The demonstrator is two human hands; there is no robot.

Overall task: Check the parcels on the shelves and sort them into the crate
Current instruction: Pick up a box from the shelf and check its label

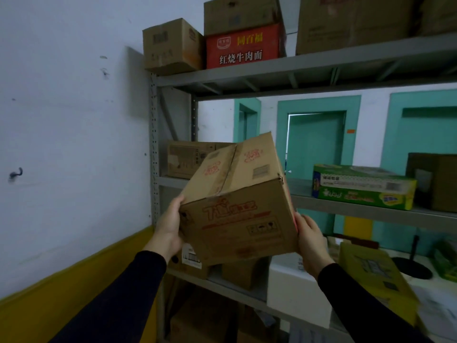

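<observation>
- Grey metal shelving unit (309, 68): one, with four shelf levels in view.
- Plain brown cardboard cartons on its top level: at least three — a small one (170, 45) at the left end, one (239, 13) stacked on the red carton, a large one (356, 21) to the right.
- Red cardboard carton with yellow and white lettering (243, 47): one, top level.
- Brown cardboard cartons on the second level: two, one (188, 158) at the left, one dark (437, 181) at the right.
- Flat green printed box (363, 186): one, second level.
- Brown cardboard carton with red print (237, 201), held in front of the unit: one.
- Hands on that carton: two, left (168, 226) and right (311, 240).
- Cartons on the third level: at least two, partly hidden.
</observation>
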